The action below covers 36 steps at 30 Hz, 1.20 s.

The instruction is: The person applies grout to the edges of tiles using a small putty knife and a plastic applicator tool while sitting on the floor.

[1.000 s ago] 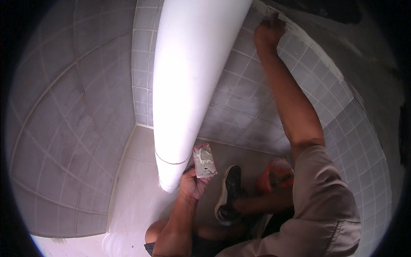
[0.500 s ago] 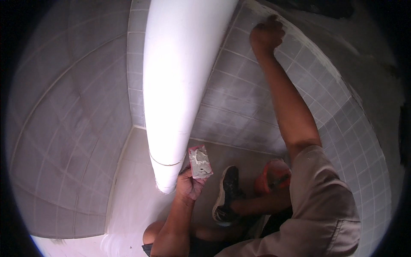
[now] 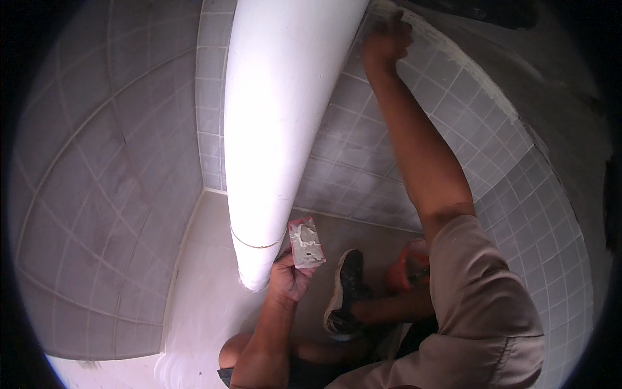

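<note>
My left hand (image 3: 290, 277) is closed round a small red rectangular board (image 3: 306, 242), held low beside the white pipe. Pale, lumpy paste covers most of the board's top face. My right arm stretches up along the grey tiled wall (image 3: 353, 139). Close to the wall's upper edge, right of the pipe, is my right hand (image 3: 387, 44), dark and slightly blurred. Its fingers look curled in; whatever they grip is hidden. Pale paste smears (image 3: 453, 48) run along the wall's rim near that hand.
A thick white pipe (image 3: 272, 129) rises between my arms. A red bucket (image 3: 409, 266) stands on the floor by my dark shoe (image 3: 346, 285), partly behind my sleeve. Another tiled wall (image 3: 97, 194) curves along the left. Rough grey surface (image 3: 557, 84) lies beyond the right wall's rim.
My right hand has moved left and slightly up along the wall's upper edge, nearer the pipe. The left hand still holds the board in nearly the same place.
</note>
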Each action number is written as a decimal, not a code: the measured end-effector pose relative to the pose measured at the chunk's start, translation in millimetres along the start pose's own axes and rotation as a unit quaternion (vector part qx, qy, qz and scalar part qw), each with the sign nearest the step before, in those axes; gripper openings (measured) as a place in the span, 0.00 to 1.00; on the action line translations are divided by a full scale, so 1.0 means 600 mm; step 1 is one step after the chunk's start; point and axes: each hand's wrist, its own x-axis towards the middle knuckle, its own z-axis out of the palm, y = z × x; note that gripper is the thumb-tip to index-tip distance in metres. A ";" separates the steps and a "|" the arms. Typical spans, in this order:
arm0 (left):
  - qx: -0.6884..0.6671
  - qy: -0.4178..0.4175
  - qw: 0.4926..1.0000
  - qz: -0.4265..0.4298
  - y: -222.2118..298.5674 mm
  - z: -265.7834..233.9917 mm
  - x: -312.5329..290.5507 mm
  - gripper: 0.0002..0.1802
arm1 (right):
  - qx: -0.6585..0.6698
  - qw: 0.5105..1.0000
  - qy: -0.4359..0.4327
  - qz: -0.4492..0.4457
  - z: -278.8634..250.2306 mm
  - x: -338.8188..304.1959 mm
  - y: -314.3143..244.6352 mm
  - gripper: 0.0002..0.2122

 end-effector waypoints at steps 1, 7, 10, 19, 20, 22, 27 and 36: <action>-0.008 0.005 1.000 0.003 0.002 0.001 -0.002 0.23 | 0.000 1.000 -0.002 0.001 0.001 0.003 -0.015 0.30; -0.005 -0.039 0.999 -0.001 0.005 -0.007 0.000 0.22 | -0.097 0.993 0.073 -0.009 0.024 -0.011 -0.100 0.15; -0.005 -0.013 1.000 0.003 0.006 -0.005 -0.004 0.22 | -0.044 0.996 0.029 -0.074 0.023 -0.026 -0.096 0.21; -0.005 -0.003 1.000 0.004 0.000 0.002 -0.004 0.22 | -0.207 0.964 -0.161 -0.042 -0.103 0.018 -0.067 0.29; -0.004 -0.002 1.000 0.002 0.000 0.002 -0.003 0.22 | -0.291 0.940 -0.140 -0.109 -0.104 0.013 -0.069 0.29; 0.013 -0.033 0.999 0.018 0.000 0.000 0.000 0.23 | -0.372 0.905 -0.118 -0.172 -0.118 0.001 -0.066 0.28; 0.015 -0.006 1.000 0.022 0.010 -0.001 -0.011 0.22 | -0.093 0.991 -0.090 0.034 -0.117 -0.008 -0.044 0.29; 0.008 -0.019 1.000 -0.011 -0.020 -0.003 0.022 0.22 | -0.100 0.985 -0.071 -0.122 0.113 0.086 0.012 0.23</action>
